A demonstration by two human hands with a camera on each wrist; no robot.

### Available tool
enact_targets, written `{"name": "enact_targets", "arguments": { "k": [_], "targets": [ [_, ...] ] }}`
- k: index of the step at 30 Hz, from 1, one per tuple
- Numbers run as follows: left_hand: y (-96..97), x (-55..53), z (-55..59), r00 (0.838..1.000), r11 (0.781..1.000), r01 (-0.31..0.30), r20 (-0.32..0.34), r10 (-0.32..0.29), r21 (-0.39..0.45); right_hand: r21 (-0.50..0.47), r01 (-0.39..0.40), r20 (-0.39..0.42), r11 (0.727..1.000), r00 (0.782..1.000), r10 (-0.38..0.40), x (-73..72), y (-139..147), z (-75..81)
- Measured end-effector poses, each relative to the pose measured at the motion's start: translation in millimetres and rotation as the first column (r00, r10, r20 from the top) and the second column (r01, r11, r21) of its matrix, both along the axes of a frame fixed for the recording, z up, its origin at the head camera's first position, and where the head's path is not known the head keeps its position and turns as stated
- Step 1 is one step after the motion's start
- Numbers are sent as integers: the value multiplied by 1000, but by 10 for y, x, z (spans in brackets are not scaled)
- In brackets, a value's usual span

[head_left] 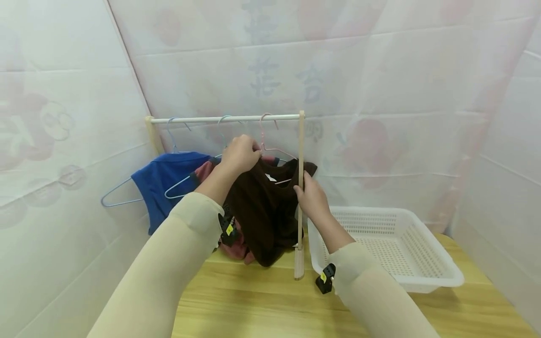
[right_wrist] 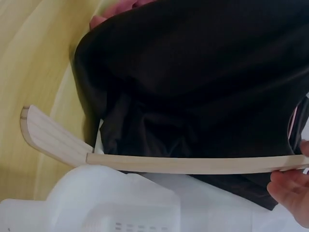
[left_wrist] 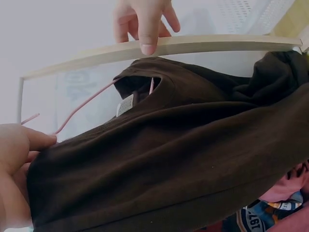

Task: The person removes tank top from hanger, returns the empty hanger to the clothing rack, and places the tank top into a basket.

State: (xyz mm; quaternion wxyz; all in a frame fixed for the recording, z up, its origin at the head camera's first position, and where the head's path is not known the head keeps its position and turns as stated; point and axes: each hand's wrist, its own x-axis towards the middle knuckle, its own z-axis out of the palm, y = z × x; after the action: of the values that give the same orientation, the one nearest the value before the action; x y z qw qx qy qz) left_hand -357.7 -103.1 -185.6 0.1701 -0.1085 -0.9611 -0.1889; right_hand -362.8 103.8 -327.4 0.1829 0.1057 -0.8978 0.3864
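A brown shirt [head_left: 270, 211] hangs on a pink hanger [head_left: 263, 134] at the right end of a clothes rack. My left hand [head_left: 242, 152] pinches the shirt's shoulder by the hanger; in the left wrist view its thumb lies right at the pink wire [left_wrist: 79, 107]. With my right hand [head_left: 313, 195] I grip the rack's wooden side post [right_wrist: 193, 165], thumb and fingers on either side of it, beside the shirt's neckline. A white label [left_wrist: 125, 105] shows inside the collar. The shirt's far shoulder passes behind the post.
Left of the brown shirt hang a blue garment [head_left: 169, 176] and a pink garment [head_left: 204, 172], partly hidden, on blue hangers under the white rail [head_left: 203, 119]. A white plastic basket [head_left: 439, 277] stands right of the post on the wooden table [head_left: 236, 300]. Fabric walls surround the table.
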Motion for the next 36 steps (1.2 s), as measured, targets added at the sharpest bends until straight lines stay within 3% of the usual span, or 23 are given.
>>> {"name": "enact_targets", "arguments": {
  "k": [7,14,17,20,24,29,33,36],
  "targets": [
    [-32,9,-18,997,1000,0,-80,2,15,1,38,34,999,999,-38,-35,-35,20],
    [-167,115,212,974,992,-107,-208,92,-60,14,10,69,1000,998,-11,-40,-51,32],
    [-260,188,299,967,992,-113,-235,99,-48,28,6,63,1000,998,-8,-48,-31,45],
    [-347,277,317,967,996,-91,-240,84,-18,29,6,51,1000,999,-8,-50,6,67],
    [-438,397,205,967,998,-54,-248,61,35,15,-7,48,1000,999,7,-44,69,76],
    [-531,590,-41,973,991,-31,-224,60,131,-53,-14,-2,998,1000,14,-12,106,46],
    [-610,765,-237,970,987,-41,-231,76,155,-85,-6,-188,996,982,-10,59,83,29],
    [-663,888,-369,966,985,-37,-247,78,167,-66,2,-385,998,922,-27,112,47,29]
  ]
}}
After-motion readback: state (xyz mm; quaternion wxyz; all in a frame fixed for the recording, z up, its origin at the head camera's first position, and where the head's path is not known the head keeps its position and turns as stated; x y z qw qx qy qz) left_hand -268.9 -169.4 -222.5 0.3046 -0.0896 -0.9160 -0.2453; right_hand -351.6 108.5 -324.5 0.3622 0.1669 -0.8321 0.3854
